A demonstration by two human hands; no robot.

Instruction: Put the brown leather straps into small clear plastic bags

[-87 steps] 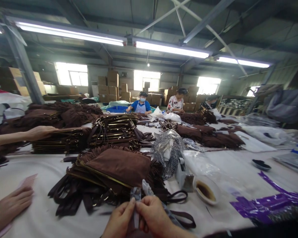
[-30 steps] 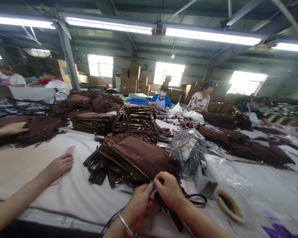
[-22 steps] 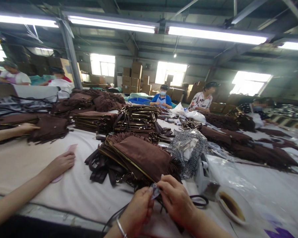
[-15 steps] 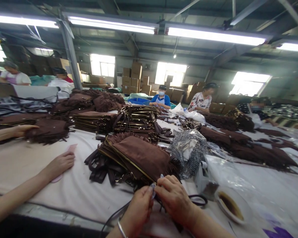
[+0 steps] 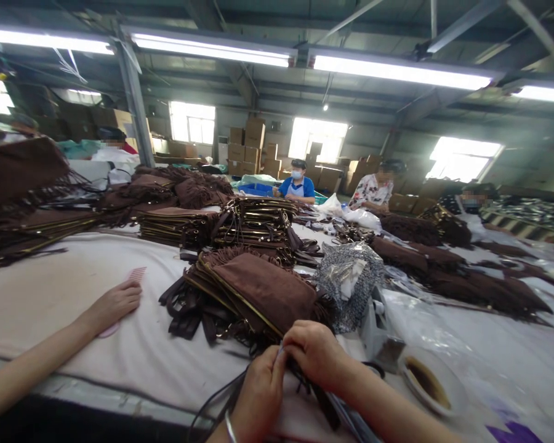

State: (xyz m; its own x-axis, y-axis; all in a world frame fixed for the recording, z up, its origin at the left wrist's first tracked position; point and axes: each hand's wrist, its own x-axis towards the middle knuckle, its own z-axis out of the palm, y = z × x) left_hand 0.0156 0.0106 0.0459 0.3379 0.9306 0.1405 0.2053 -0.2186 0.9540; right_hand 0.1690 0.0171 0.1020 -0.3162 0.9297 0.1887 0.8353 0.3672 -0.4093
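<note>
Both hands pinch a small clear wrapper at the near edge of the table [image 5: 74, 289].
Pile of brown fringed bags [image 5: 258, 289] just behind; dark strap [image 5: 323, 400] runs beneath. Left hand [image 5: 258, 394] and right hand [image 5: 314, 354] touch, closed on the wrapper [image 5: 281, 352], mostly hidden.

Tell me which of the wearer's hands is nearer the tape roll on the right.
Right. The right hand sits just left of the tape roll; the left hand lies farther left, beyond the right hand, both pinching a small item.
</note>
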